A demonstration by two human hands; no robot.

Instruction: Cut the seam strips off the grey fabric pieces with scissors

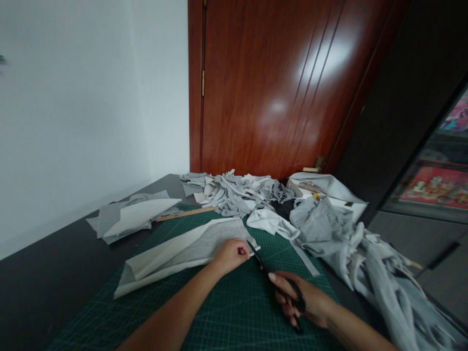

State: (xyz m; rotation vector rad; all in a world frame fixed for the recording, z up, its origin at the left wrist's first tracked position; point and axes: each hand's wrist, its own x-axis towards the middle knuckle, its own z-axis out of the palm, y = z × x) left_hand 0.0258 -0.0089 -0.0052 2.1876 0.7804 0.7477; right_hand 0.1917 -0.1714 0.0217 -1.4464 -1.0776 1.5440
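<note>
A long piece of light grey fabric lies folded across the green cutting mat. My left hand pinches its right end between closed fingers. In my right hand is a pair of black scissors, fingers wrapped through the handles. The blades point up and left, their tips at the fabric's right edge beside my left fingertips. Whether the blades have fabric between them I cannot tell. A narrow pale strip lies on the mat to the right.
A heap of grey scraps covers the back of the table. Stacked cloth pieces lie at left, near a wooden ruler. At right stand a white box and a long pile of grey cloth along the table's edge.
</note>
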